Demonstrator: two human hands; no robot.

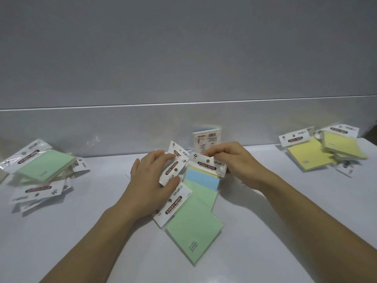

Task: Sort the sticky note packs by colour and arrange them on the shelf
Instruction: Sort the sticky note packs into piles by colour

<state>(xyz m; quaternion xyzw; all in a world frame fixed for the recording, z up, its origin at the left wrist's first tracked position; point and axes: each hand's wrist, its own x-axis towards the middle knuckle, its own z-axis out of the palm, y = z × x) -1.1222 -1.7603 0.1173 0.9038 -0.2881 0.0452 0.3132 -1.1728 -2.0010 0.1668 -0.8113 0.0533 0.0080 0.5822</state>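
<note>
Several sticky note packs lie fanned out on the white shelf [81, 231] in front of me. Nearest is a green pack [193, 227], with another green pack [201, 194] partly under it and a blue pack [202, 178] above that. My left hand [152, 180] presses on the white header card [173, 170] of one pack in the middle. My right hand [232, 158] pinches the header of the blue pack by its top edge. A green pile [43, 166] sits at the left, a yellow pile [318, 156] at the right.
One pack [206, 139] stands upright against the grey back wall [183, 58] behind my hands. Loose header cards [38, 190] stick out under the left pile. The shelf's right end lies just beyond the yellow pile.
</note>
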